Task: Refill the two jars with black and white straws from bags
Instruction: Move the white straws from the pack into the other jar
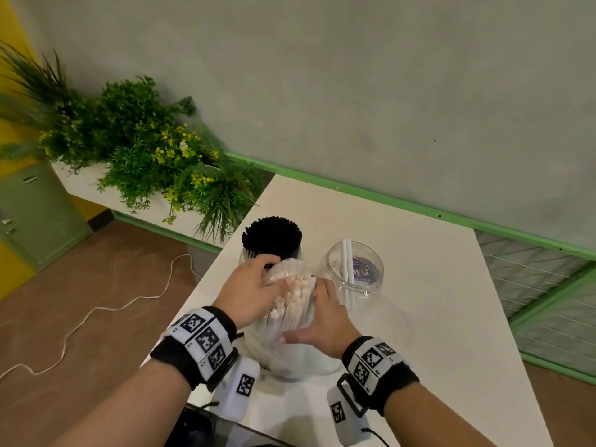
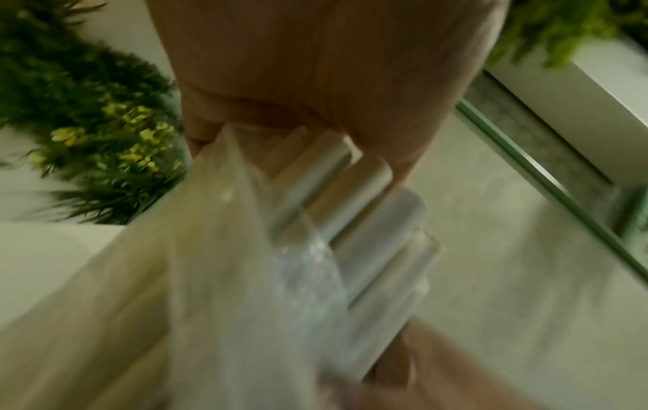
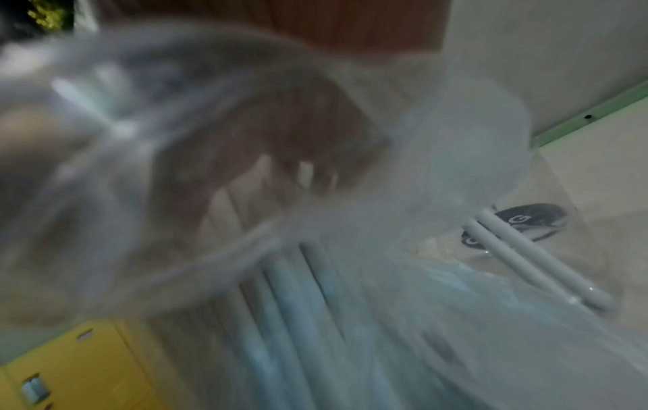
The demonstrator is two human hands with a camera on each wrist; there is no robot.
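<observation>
A clear plastic bag of white straws point(image 1: 290, 321) stands upright on the white table point(image 1: 435, 317) between my hands. My left hand point(image 1: 258, 290) grips the bag's open top, fingers curled over the plastic and the straw ends. My right hand point(image 1: 322, 317) holds the bag's right side with the thumb across its front. In the left wrist view the white straws point(image 2: 354, 222) and bag film point(image 2: 227, 277) lie under my palm. Behind the bag is a jar full of black straws point(image 1: 272, 240). To its right a clear jar point(image 1: 354, 269) holds two white straws point(image 3: 533, 258).
Green plants point(image 1: 145, 150) in a white planter stand beyond the table's left edge. A grey wall with a green strip point(image 1: 387, 198) runs behind the table. A white cable point(image 1: 96, 314) trails on the brown floor at left. A dark object point(image 1: 200, 427) sits at the near edge.
</observation>
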